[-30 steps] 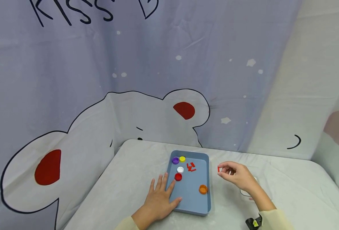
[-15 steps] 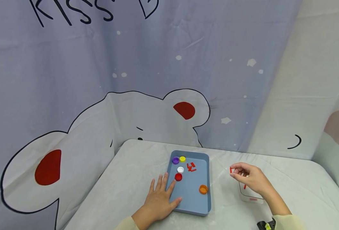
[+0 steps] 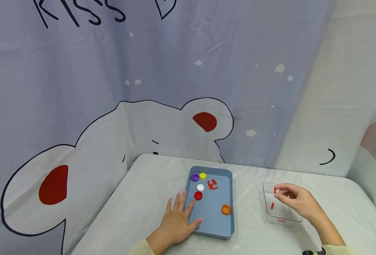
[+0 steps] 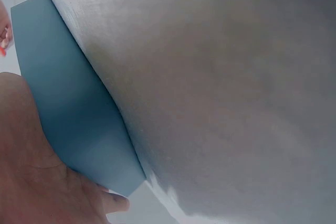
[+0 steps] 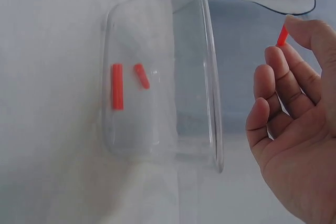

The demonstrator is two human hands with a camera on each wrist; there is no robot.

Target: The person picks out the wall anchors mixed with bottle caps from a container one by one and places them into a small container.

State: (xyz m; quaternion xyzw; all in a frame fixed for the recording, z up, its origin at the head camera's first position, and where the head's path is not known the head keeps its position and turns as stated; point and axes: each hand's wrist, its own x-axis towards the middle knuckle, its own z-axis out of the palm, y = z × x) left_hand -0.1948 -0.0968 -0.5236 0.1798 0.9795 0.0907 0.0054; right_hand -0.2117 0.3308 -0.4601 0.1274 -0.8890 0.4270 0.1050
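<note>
My right hand pinches a short red stick between thumb and index finger, over the clear plastic box. Inside that box, in the right wrist view, lie a longer red piece and a shorter one. My left hand rests with fingers spread on the left side of the blue-grey tray. A small cluster of red sticks lies in the tray's upper part. Near the left fingertips sits a red cap.
Also in the tray are a white cap, a purple cap, a yellow cap and an orange cap. The box stands to the right of the tray on a white cloth. A printed curtain hangs behind.
My right hand has moved rightward with the red stick, from beside the tray to over the clear box, which now shows more fully. The left hand has stayed in place.
</note>
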